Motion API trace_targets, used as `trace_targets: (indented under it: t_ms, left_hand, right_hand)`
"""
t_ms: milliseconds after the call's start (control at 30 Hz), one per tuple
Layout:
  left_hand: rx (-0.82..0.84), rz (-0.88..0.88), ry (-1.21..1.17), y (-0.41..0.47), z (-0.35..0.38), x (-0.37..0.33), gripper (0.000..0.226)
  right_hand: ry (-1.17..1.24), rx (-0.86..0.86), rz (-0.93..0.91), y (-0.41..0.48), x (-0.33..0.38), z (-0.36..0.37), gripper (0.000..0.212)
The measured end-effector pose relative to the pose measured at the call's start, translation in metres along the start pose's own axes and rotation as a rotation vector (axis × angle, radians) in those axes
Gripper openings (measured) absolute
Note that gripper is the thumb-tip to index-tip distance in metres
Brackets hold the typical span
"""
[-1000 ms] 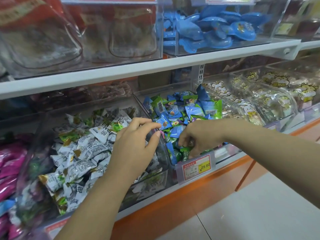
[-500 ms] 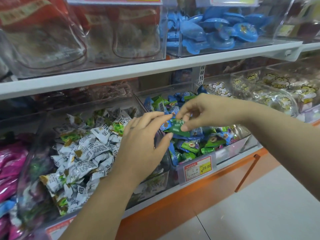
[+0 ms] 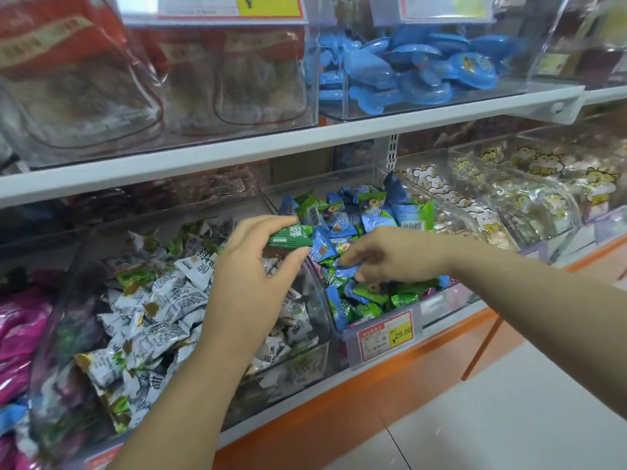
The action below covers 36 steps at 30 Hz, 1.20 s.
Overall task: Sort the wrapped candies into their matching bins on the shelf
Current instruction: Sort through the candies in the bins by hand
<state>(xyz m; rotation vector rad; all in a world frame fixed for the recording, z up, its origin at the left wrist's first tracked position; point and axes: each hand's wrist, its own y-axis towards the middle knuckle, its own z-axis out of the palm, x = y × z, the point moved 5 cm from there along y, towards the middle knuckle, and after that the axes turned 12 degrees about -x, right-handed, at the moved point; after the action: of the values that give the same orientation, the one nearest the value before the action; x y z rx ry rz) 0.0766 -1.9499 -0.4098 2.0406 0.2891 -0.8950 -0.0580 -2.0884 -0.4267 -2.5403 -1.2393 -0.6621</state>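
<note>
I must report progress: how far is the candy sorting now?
Done: the white-candy bin looks mostly white. In hand: left hand pinches a green candy; right hand reaches into the mixed bin, grip unclear. Left: blue and green candies lie mixed there.

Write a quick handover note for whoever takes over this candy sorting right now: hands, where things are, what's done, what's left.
Left hand: pinches a green candy above the edge between the white-candy bin and the blue-and-green bin.
Right hand: fingers curled down among the blue-and-green bin's candies; whether it grips one is unclear.
Done: one green candy is picked out and in hand.
Left: drop it into its matching bin. Blue and green wrappers lie mixed in the blue-and-green bin, so more sorting probably remains.
</note>
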Motion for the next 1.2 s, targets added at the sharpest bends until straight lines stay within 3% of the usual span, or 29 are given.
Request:
trace_targets:
  t_ms: [200, 333, 600, 733, 867, 1067, 1200]
  left_hand:
    - [0.015, 0.004, 0.041, -0.001, -0.002, 0.001, 0.029]
    - [0.015, 0.005, 0.038, -0.002, -0.003, 0.000, 0.030]
    - [0.020, -0.049, -0.042, -0.002, -0.003, -0.002, 0.030]
    - [0.039, -0.113, -0.088, -0.003, -0.005, 0.000, 0.035]
    - [0.054, -0.170, -0.126, -0.004, -0.003, -0.002, 0.034]
    - [0.133, -0.303, -0.387, -0.008, 0.000, -0.012, 0.043]
    - [0.105, -0.334, -0.406, -0.005, -0.003, -0.004, 0.035]
  right_hand:
    - [-0.370, -0.043, -0.120, 0.012, 0.000, 0.013, 0.056]
    - [-0.394, -0.036, -0.106, 0.023, 0.005, 0.022, 0.063]
    - [-0.380, -0.108, -0.121, 0.018, 0.010, 0.024, 0.042]
    - [-0.424, -0.288, -0.087, 0.007, 0.009, -0.007, 0.034]
    - [-0.174, -0.499, -0.098, -0.011, 0.024, -0.037, 0.027]
    - [0.171, -0.557, -0.221, -0.026, 0.064, -0.029, 0.029]
    - [0.308, -0.583, -0.259, -0.026, 0.069, -0.023, 0.031]
